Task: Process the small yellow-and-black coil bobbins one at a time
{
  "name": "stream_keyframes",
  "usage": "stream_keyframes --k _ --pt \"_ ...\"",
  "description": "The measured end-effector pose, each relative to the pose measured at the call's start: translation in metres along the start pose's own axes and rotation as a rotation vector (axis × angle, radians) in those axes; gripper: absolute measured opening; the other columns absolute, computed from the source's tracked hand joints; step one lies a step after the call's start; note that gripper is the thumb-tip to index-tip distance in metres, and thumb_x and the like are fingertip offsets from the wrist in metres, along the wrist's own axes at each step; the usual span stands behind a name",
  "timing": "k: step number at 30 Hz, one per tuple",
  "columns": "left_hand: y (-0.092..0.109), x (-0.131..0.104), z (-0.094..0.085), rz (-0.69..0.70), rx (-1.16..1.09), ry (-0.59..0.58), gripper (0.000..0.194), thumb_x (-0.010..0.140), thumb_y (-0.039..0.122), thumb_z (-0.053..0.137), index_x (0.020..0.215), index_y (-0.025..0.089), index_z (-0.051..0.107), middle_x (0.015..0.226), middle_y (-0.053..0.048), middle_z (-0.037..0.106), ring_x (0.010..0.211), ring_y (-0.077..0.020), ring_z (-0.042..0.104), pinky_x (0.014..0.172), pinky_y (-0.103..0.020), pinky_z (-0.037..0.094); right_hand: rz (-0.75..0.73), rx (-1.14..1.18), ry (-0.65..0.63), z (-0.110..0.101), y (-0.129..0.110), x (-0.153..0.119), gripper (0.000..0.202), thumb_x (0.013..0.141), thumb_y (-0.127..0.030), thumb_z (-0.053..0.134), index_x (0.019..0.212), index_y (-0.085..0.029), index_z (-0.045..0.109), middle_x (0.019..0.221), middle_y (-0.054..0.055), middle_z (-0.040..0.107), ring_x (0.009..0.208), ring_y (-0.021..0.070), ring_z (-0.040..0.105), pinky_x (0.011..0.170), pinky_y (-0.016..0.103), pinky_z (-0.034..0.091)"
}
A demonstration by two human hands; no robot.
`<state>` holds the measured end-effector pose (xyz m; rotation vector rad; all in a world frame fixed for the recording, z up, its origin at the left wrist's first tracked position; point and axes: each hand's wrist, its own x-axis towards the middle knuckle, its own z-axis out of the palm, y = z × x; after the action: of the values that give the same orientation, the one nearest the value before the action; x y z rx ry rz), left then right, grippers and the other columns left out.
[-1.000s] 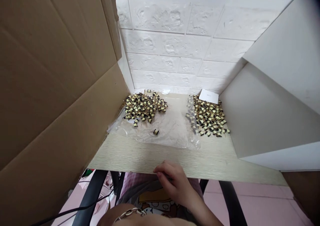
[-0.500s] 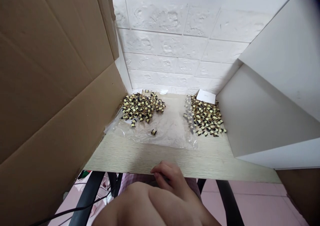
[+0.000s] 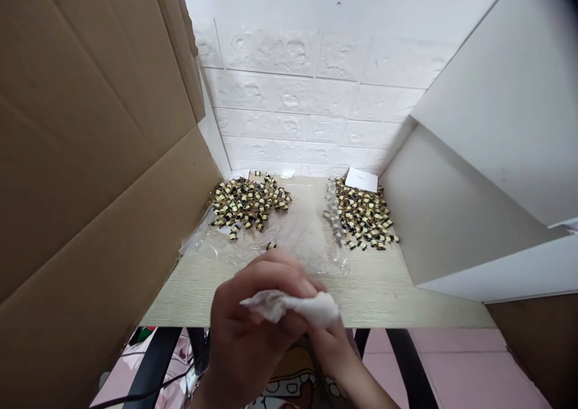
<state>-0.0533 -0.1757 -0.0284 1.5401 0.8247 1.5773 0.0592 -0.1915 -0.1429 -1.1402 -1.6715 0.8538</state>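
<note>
Looking down through the head view, you have your left hand in front, its fingers closed around a crumpled white tissue just above the near edge of the tabletop. Your right hand is close behind the tissue's right end; its fingers are mostly hidden and blurred, so I cannot tell whether they grip it too. The tissue should handle as something very light, soft and limp, likely to tear under a hard pull; the bunched middle looks the surest place to hold, rather than the thin loose tip on the left. Beyond your hands lies a clear plastic sheet, probably slippery, with a left pile of small yellow-and-black parts on it and a right pile of the same parts at its right edge, a white card resting at the back. Those parts look light and stiff-bodied, their thin wires probably easy to bend, so the yellow middle would be the safer grip
</note>
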Motion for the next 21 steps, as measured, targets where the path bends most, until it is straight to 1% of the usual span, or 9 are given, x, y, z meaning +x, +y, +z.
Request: stream_keyframes --k 2,4,7,9,11,13,16,19,21 --pt "-0.003 0.006 0.002 0.002 -0.116 -0.040 0.011 0.076 0.035 0.054 0.078 0.025 0.057 0.070 0.001 0.053 0.067 -0.0105 0.050 0.056 -0.022 0.043 -0.030 0.174 0.134 -0.012 -0.008 0.002 0.036 0.086 -0.040 0.031 0.119 -0.028 0.034 0.092 0.004 0.054 0.080 0.0145 0.055 0.070 0.028 0.047" --pt "-0.006 0.008 0.001 -0.057 -0.113 -0.080 0.006 0.075 0.027 0.056 0.079 0.023 0.059 0.074 0.000 0.057 0.069 -0.0101 0.053 0.059 -0.020 0.045 -0.057 0.360 0.206 -0.024 -0.021 0.006 0.039 0.083 -0.041 0.041 0.121 -0.033 0.035 0.099 0.004 0.053 0.081 0.0148 0.054 0.073 0.030 0.048" --pt "-0.011 0.008 -0.001 -0.195 0.005 -0.107 0.007 0.073 0.025 0.058 0.078 0.021 0.060 0.073 0.001 0.062 0.068 -0.0105 0.057 0.058 -0.019 0.047 -0.061 0.433 0.221 -0.040 -0.043 0.017 0.041 0.079 -0.041 0.047 0.119 -0.034 0.039 0.103 0.005 0.053 0.086 0.0167 0.054 0.075 0.033 0.049" --pt "-0.016 0.007 -0.001 -0.233 0.085 -0.095 0.010 0.072 0.025 0.059 0.080 0.021 0.060 0.075 0.001 0.063 0.069 -0.0109 0.059 0.059 -0.019 0.047 -0.077 0.403 0.184 -0.046 -0.053 0.025 0.043 0.077 -0.036 0.053 0.118 -0.035 0.040 0.103 0.004 0.054 0.088 0.0170 0.054 0.075 0.032 0.049" --pt "-0.024 0.007 0.000 -0.210 0.184 -0.101 0.012 0.072 0.024 0.058 0.083 0.021 0.059 0.077 0.001 0.062 0.072 -0.0112 0.059 0.062 -0.020 0.047 -0.094 0.316 0.173 -0.050 -0.059 0.034 0.037 0.077 -0.030 0.055 0.113 -0.034 0.045 0.098 0.003 0.055 0.087 0.0160 0.054 0.072 0.030 0.050" --pt "-0.032 0.009 0.000 -0.130 0.327 -0.120 0.011 0.074 0.024 0.055 0.084 0.022 0.058 0.079 0.001 0.061 0.075 -0.0114 0.057 0.067 -0.021 0.046 -0.107 0.192 0.156 -0.054 -0.059 0.045 0.022 0.078 -0.025 0.053 0.099 -0.029 0.053 0.090 0.003 0.057 0.079 0.0143 0.056 0.065 0.027 0.049" --pt "-0.044 0.017 -0.006 -0.017 0.585 -0.143 0.019 0.078 0.025 0.050 0.096 0.023 0.056 0.092 -0.001 0.057 0.084 -0.0129 0.054 0.075 -0.025 0.044 -0.101 -0.049 0.080 -0.065 -0.049 0.071 0.011 0.077 -0.026 0.053 0.087 -0.023 0.056 0.074 0.001 0.057 0.064 0.0108 0.054 0.057 0.024 0.046" --pt "-0.059 0.030 -0.022 -0.084 0.819 -0.199 0.039 0.081 0.030 0.044 0.119 0.025 0.040 0.109 -0.005 0.050 0.090 -0.0157 0.051 0.078 -0.031 0.043 -0.062 -0.319 0.072 -0.079 -0.031 0.115 0.014 0.077 -0.030 0.050 0.085 -0.020 0.057 0.074 0.000 0.059 0.060 0.0095 0.052 0.055 0.022 0.043" --pt "-0.071 0.036 -0.035 -0.134 0.944 -0.280 0.037 0.082 0.030 0.040 0.119 0.024 0.042 0.108 -0.006 0.050 0.096 -0.0184 0.049 0.085 -0.035 0.040 0.026 -0.526 0.073 -0.087 -0.015 0.151 0.015 0.078 -0.027 0.047 0.085 -0.019 0.057 0.077 0.000 0.060 0.063 0.0095 0.053 0.060 0.022 0.042"
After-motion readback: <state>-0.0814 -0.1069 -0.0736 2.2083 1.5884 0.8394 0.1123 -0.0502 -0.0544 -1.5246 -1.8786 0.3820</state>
